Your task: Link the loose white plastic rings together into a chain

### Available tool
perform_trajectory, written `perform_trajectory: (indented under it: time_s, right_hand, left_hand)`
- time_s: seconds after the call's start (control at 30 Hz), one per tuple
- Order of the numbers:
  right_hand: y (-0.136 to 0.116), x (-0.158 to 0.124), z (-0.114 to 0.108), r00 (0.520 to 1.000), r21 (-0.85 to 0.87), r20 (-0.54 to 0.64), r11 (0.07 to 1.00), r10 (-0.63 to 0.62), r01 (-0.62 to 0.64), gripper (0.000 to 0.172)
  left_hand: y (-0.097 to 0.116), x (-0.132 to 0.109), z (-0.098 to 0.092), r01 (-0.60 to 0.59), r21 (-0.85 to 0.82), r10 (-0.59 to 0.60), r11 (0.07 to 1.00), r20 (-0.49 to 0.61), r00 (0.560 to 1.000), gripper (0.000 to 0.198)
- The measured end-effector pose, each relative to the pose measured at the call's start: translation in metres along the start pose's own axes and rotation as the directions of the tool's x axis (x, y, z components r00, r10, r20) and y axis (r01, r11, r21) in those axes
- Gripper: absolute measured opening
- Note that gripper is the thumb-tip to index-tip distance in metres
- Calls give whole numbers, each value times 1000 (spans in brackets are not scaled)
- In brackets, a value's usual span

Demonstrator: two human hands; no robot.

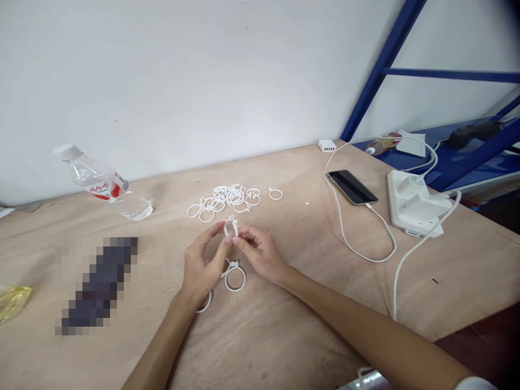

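Note:
Between my two hands is a white plastic curtain ring with a small eyelet at its top, raised above the wooden table. My left hand pinches its left side between thumb and fingers. My right hand grips the other side, the two thumbs nearly touching at the bottom. Below the hands lies another white ring, with one more partly hidden beside it. A further ring shows only in part behind my left wrist. Just beyond the hands spreads a pile of similar white rings, and a single ring lies to its right.
A water bottle leans at the left, near a blurred-out dark item and yellow plastic. On the right are a phone on a charging cable, a power strip and a small white box. A blue metal frame stands behind.

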State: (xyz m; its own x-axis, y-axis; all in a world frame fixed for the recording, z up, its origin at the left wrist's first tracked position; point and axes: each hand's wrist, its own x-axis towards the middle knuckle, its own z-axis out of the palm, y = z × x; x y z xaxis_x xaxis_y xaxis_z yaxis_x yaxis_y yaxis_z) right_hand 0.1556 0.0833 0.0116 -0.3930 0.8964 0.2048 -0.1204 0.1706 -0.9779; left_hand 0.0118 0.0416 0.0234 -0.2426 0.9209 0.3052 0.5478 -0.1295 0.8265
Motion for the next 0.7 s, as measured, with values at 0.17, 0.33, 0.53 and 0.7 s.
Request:
perform_trajectory:
  time_s: [0.17, 0.33, 0.53, 0.7]
  right_hand:
    - [4, 0, -2, 998, 38, 53, 998, 41, -43, 18]
    - [4, 0, -4, 989, 59, 123, 994, 87, -95, 19]
    - [2, 2, -6, 980, 101, 187, 991, 66, -86, 19]
    - [-2, 4, -5, 983, 198, 148, 970, 111, -139, 18]
  left_hand:
    - [1, 0, 1, -54, -3, 54, 999, 5, 999, 61]
    - [-1, 2, -1, -61, 67, 61, 996, -3, 998, 56]
    - [1, 2, -6, -91, 169, 93, 981, 0, 996, 48]
    - [0, -1, -3, -381, 351, 408, 855, -2, 913, 27]
